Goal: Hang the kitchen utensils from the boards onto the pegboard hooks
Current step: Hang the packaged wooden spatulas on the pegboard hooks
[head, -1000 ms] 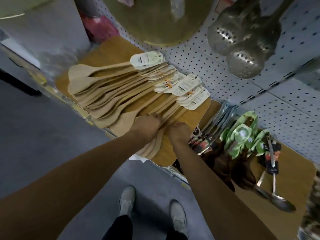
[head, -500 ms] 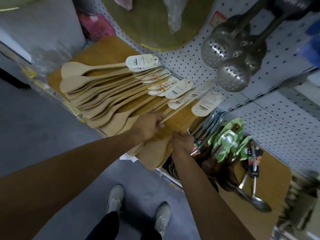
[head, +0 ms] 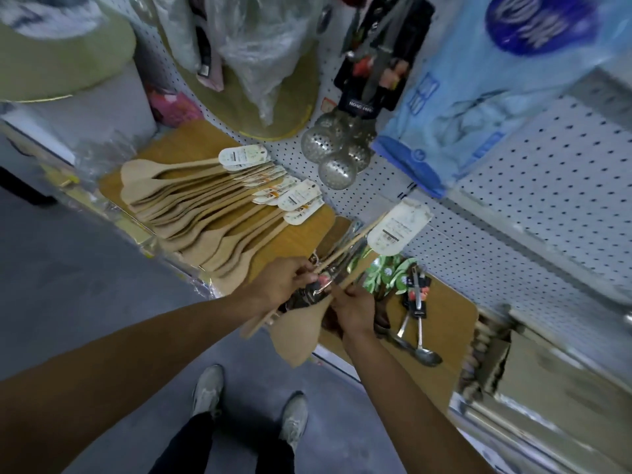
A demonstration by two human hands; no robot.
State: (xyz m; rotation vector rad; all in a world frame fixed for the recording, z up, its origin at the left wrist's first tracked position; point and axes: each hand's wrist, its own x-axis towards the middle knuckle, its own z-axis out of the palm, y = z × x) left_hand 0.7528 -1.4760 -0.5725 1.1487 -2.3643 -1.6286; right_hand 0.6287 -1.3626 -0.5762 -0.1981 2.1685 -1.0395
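Both my hands hold wooden spatulas [head: 301, 328] lifted off the board, their paper tags [head: 398, 229] pointing up toward the white pegboard [head: 533, 186]. My left hand [head: 285, 280] grips the thin handles. My right hand [head: 355, 307] holds them just above the wide blades. A fanned pile of several more tagged wooden spatulas [head: 205, 203] lies on the wooden board [head: 304, 234] at the left. Steel ladles [head: 419, 336] and green-tagged utensils [head: 390, 271] lie on a second board [head: 451, 319] at the right.
Steel skimmers [head: 333, 155] hang on the pegboard above the pile, with dark-carded knives [head: 372, 73], plastic-wrapped goods [head: 253, 46] and a blue packet [head: 496, 80] higher up. The shelf edge [head: 342, 360] runs below the boards. My shoes [head: 249, 405] stand on grey floor.
My hands lifted a few spatulas off the pile and carried them right, over the gap between the boards. The view tilted up, showing more of the pegboard.
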